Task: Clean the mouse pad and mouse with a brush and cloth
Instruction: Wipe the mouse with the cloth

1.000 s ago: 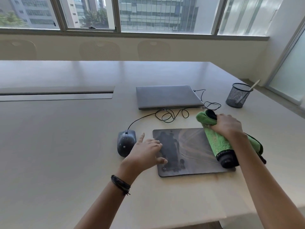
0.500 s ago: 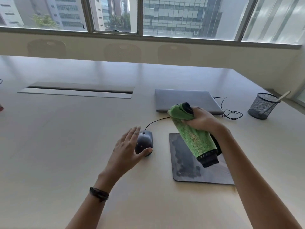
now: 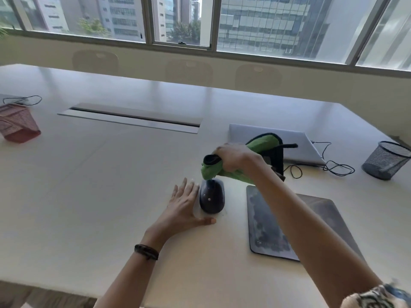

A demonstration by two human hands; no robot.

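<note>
A dark corded mouse [image 3: 212, 197] lies on the pale table [image 3: 111, 185], left of the grey mouse pad [image 3: 269, 225], which shows dark smudges. My right hand [image 3: 235, 157] grips a green cloth [image 3: 222, 170] with black trim and holds it just above the mouse's far end. The cloth's other end [image 3: 264, 142] sticks up behind my hand. My left hand [image 3: 184, 208] lies flat on the table with straight fingers, touching the mouse's left side, thumb in front of it. No brush is plainly in view.
A closed grey laptop [image 3: 295, 143] lies behind the pad, with a black cable [image 3: 333, 167] looped beside it. A black mesh cup [image 3: 385, 160] stands at the far right, a pink basket [image 3: 16, 123] at the far left. A cable slot [image 3: 131, 117] runs across the table.
My right hand has carried the cloth left from over the pad to above the mouse. My left hand left the pad and settled beside the mouse. The view has swung left.
</note>
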